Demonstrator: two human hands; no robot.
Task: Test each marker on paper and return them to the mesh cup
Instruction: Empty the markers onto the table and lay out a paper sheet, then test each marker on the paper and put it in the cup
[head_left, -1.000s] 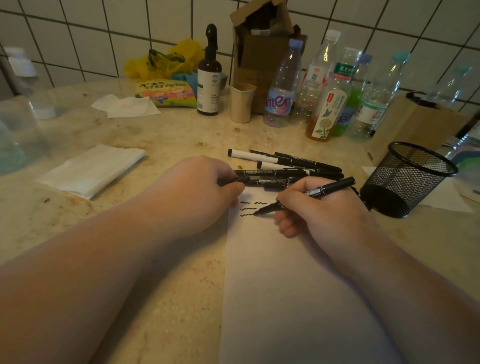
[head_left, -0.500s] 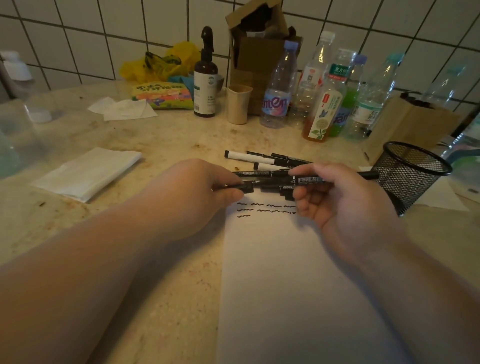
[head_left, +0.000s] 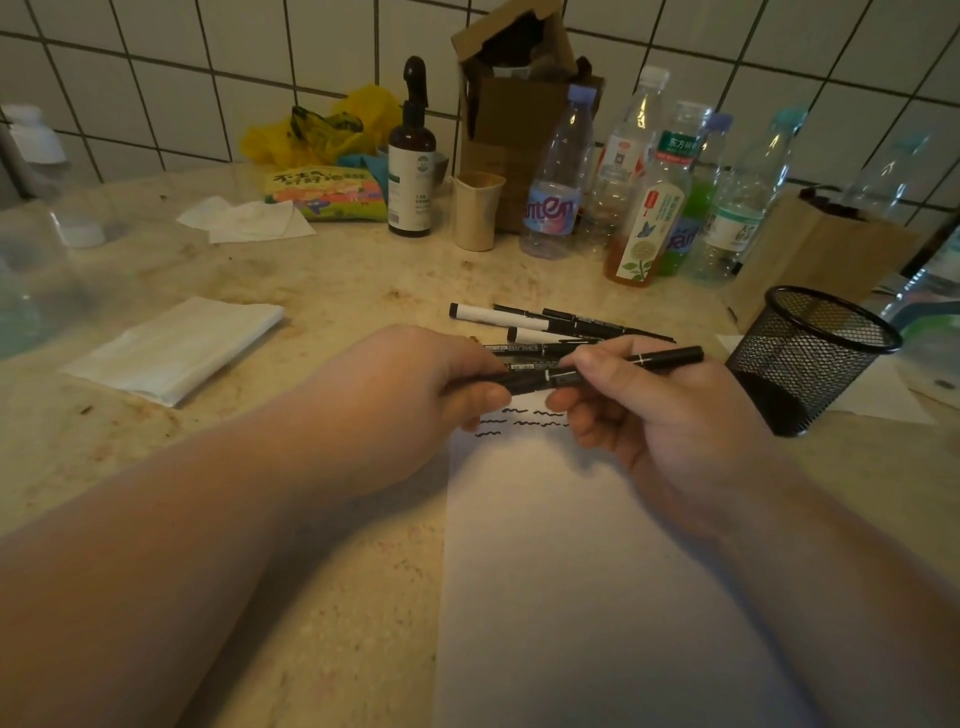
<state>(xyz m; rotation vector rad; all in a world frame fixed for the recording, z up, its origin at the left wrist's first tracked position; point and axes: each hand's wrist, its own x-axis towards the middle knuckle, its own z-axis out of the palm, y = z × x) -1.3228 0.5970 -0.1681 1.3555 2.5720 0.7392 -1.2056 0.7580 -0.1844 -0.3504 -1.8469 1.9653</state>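
Holding one black marker (head_left: 613, 366) level between both hands, above the top edge of the paper (head_left: 571, 571). Left hand (head_left: 415, 395) pinches the end nearest it, whether cap or barrel I cannot tell; right hand (head_left: 654, 410) wraps the middle, far end poking out toward the mesh cup (head_left: 815, 358). Looks like capping.

Marker: light, rigid, smooth plastic; probably turns easily in the fingers. Best held mid-barrel, cap pressed straight on.

Remaining markers (head_left: 550, 327) lie loose in a pile just beyond the paper's top edge. Squiggle marks (head_left: 519, 418) sit along that edge. Cup stands upright near the right edge of the counter (head_left: 322, 291), seemingly empty, light enough to tip.

Counter is mottled stone, stained. Bottles (head_left: 644, 208), cardboard boxes and a folded tissue (head_left: 176, 348) crowd the back; tiled wall behind.
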